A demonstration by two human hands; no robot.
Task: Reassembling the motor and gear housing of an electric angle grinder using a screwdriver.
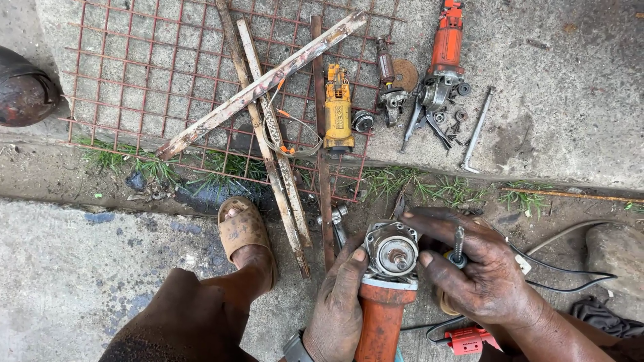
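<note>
Matt orange plastic, smeared with grime, is seen on the grinder body (380, 320) gripped near, and its gear head (392, 250) is dull grey metal. Far left, rusted rough steel mesh (134, 67) lies on pitted concrete (563, 67). The sandal (243, 231) is possibly rubber.

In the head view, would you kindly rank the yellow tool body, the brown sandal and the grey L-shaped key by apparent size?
1. Brown sandal, though it lies nearer the camera.
2. Yellow tool body, nearly as long but narrower.
3. Grey L-shaped key, by far the thinnest.
</note>
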